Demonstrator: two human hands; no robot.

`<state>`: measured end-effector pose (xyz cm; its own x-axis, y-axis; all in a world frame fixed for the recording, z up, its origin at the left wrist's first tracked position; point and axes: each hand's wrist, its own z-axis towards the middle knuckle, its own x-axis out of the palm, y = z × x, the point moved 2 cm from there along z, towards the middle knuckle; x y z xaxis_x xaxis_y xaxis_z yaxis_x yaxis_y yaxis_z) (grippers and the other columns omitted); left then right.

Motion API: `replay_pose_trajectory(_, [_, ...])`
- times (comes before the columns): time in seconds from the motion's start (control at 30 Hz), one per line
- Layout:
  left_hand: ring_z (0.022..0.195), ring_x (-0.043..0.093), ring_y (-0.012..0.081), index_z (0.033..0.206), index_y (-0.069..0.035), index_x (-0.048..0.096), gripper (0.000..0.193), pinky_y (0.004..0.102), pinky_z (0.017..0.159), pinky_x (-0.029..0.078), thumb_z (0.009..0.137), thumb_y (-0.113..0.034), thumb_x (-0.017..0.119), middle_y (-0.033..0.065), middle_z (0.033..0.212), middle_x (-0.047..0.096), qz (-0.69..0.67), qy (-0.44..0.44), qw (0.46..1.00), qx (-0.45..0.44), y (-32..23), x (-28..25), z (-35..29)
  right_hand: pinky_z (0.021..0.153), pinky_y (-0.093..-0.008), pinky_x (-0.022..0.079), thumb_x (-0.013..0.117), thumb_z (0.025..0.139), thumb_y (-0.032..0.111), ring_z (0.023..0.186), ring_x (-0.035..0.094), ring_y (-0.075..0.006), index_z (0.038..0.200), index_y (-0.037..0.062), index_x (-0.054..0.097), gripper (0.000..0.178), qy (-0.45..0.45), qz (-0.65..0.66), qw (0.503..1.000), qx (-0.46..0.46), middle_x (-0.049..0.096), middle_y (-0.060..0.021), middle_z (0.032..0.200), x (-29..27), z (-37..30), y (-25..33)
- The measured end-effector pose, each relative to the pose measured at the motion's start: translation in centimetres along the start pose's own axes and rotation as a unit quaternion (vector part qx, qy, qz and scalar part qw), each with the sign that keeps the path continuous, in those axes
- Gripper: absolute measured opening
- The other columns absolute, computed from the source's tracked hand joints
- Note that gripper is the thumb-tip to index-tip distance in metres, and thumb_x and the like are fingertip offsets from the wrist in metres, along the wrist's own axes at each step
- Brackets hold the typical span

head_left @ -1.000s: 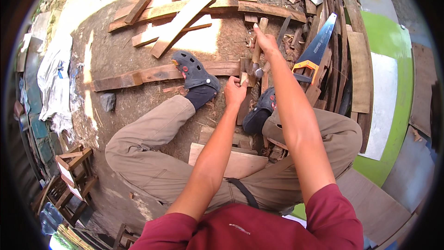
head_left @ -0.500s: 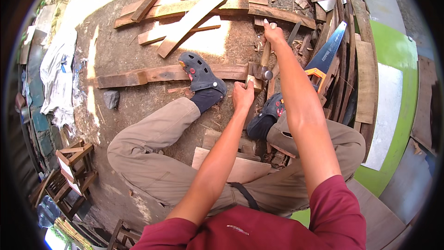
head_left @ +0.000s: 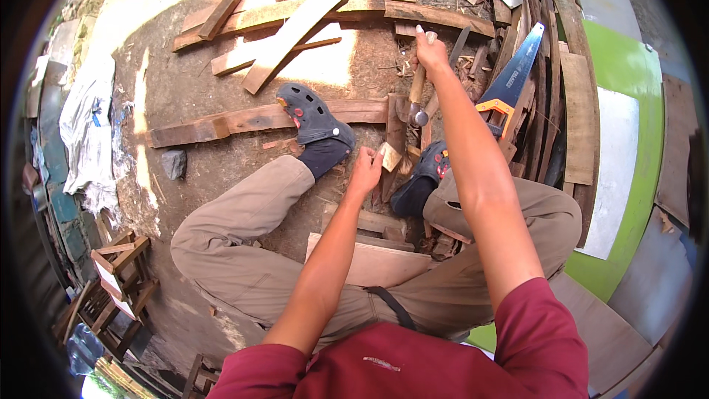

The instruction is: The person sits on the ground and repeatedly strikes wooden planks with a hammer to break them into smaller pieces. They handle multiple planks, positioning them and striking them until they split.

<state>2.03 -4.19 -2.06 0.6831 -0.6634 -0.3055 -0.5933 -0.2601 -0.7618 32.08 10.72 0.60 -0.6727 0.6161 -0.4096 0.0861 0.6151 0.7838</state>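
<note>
Person sat low over a dirt floor (head_left: 198,77), both arms reaching forward. Right grip (head_left: 431,52) was closed in a fist around the wooden handle of a hammer (head_left: 418,87); the handle ran from the fist back toward the body, steel head lowermost, so the head lay below the grip and well clear of the fingers. Left grip (head_left: 365,170) was drawn nearly shut, fingers curled, with a small pale wood block (head_left: 390,157) at the fingertips; the block jutted out to the right of that hand, over a narrow darker board (head_left: 396,124). Hammer head stood apart from the block, just beyond it and to its right. Left clog (head_left: 314,114) rested across a long timber beam (head_left: 255,118); right clog (head_left: 432,161) was near the block. A handsaw (head_left: 516,66), blue blade, orange handle, lay right of the right forearm among scrap planks (head_left: 543,89).
</note>
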Motion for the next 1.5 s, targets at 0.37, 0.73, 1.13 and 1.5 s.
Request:
replay_pose_trajectory(0.37, [0.089, 0.071, 0.0306, 0.111, 0.004, 0.054, 0.05, 0.04, 0.073, 0.057, 0.099, -0.044, 0.057, 0.0201, 0.103, 0.069, -0.169, -0.104, 0.972, -0.125, 2.3, -2.5, 2.9, 0.051, -0.0321, 0.046, 0.063, 0.097, 0.048, 0.051, 0.057, -0.0147, 0.076, 0.0059, 0.054, 0.048, -0.055, 0.119, 0.985, -0.108, 0.054, -0.0017, 0.058, -3.4, -10.5, 1.5])
replay_pose_trajectory(0.73, [0.107, 0.067, 0.0359, 0.114, 0.001, 0.067, 0.046, 0.0421, 0.094, 0.051, 0.092, -0.039, 0.066, 0.0236, 0.111, 0.071, -0.039, -0.006, 0.999, -0.016, -3.8, -4.6, -4.8, 0.067, -0.0288, 0.046, 0.063, 0.1, 0.039, 0.07, 0.058, -0.0104, 0.085, 0.0037, 0.07, 0.039, -0.086, 0.075, 0.983, -0.142, 0.068, -0.0012, 0.078, -2.4, -23.5, -5.7])
replay_pose_trajectory(1.13, [0.118, 0.062, 0.0327, 0.13, -0.002, 0.057, 0.059, 0.0408, 0.1, 0.048, 0.082, -0.029, 0.079, 0.0195, 0.125, 0.065, -0.018, -0.123, 0.964, 0.237, -6.8, -10.4, -11.1, 0.061, -0.0325, 0.04, 0.061, 0.1, 0.041, 0.066, 0.046, -0.011, 0.079, 0.0026, 0.063, 0.044, -0.158, 0.064, 0.981, -0.097, 0.055, 0.0015, 0.069, -3.4, -31.8, 0.2])
replay_pose_trajectory(1.5, [0.096, 0.063, 0.0257, 0.111, -0.003, 0.064, 0.035, 0.0498, 0.097, 0.035, 0.083, -0.023, 0.073, 0.0112, 0.099, 0.069, -0.106, 0.064, 0.859, 0.496, -23.5, -11.6, -20.8, 0.054, -0.028, 0.045, 0.071, 0.094, 0.04, 0.067, 0.058, -0.0087, 0.087, 0.0019, 0.058, 0.041, -0.018, 0.301, 0.91, -0.286, 0.059, -0.0032, 0.07, -12.5, -49.5, 14.8])
